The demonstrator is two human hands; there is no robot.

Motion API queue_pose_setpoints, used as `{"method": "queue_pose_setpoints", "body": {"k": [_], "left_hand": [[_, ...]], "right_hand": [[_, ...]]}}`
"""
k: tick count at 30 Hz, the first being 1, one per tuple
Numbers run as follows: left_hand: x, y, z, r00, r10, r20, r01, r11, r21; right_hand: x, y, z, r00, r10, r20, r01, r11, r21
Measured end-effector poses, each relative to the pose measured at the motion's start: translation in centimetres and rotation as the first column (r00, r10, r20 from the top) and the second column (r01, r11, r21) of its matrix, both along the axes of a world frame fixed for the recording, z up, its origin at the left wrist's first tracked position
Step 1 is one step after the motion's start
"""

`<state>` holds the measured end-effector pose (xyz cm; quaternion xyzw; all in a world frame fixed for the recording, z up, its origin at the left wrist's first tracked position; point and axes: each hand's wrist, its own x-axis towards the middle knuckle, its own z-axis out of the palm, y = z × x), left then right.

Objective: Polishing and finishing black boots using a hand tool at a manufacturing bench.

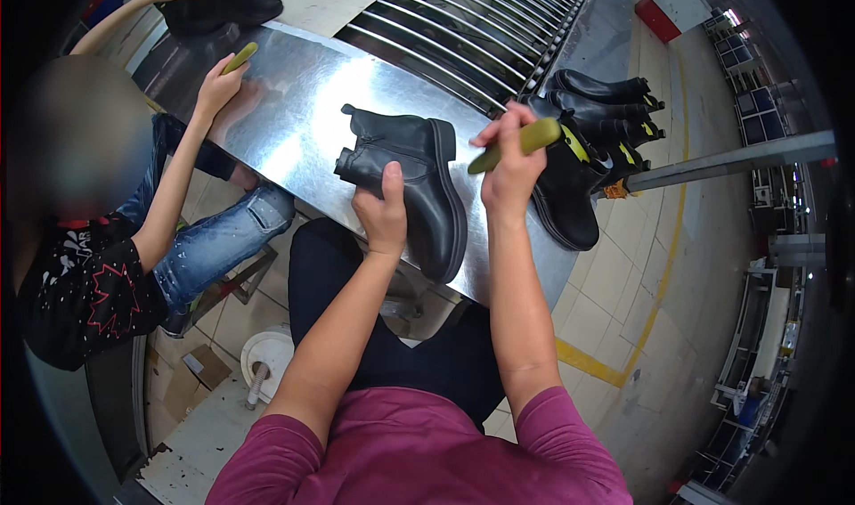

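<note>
The left hand (pixel 381 220) reaches forward and grips the boot (pixel 419 162), thumb up, fingers mostly hidden. The boot tilts sideways over the shiny surface (pixel 307 73), toe by the near edge. Just right of it, the raised right hand (pixel 512 175) wraps a green tool (pixel 540 134). Rollers (pixel 485 26) lie beyond, more boots (pixel 563 193) rightward; bare metal stretches left toward a co-worker (pixel 98 282).

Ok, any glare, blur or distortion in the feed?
Head view: bright glare patches whiten the silver metal table beside the black leather ankle boot; head view: the seated co-worker's head is blurred out; head view: fisheye distortion bows the yellow painted floor line.
</note>
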<state>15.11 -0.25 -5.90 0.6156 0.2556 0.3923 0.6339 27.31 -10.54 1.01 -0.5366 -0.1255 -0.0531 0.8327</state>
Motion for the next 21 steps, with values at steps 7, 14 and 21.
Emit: {"method": "queue_pose_setpoints", "body": {"k": [7, 14, 21], "left_hand": [[0.6, -0.4, 0.4, 1.0, 0.018, -0.008, -0.018, 1.0, -0.007], [0.4, 0.2, 0.9, 1.0, 0.017, -0.018, -0.017, 1.0, 0.011], [0.3, 0.1, 0.7, 1.0, 0.012, -0.009, -0.012, 0.999, 0.034]], "right_hand": [[3.2, 5.8, 2.9, 0.966, 0.219, -0.139, -0.167, 0.936, 0.311], [4.0, 7.9, 1.3, 0.987, 0.145, -0.072, -0.13, 0.975, 0.181], [4.3, 8.1, 0.2, 0.995, 0.081, -0.062, -0.076, 0.995, 0.07]]}}
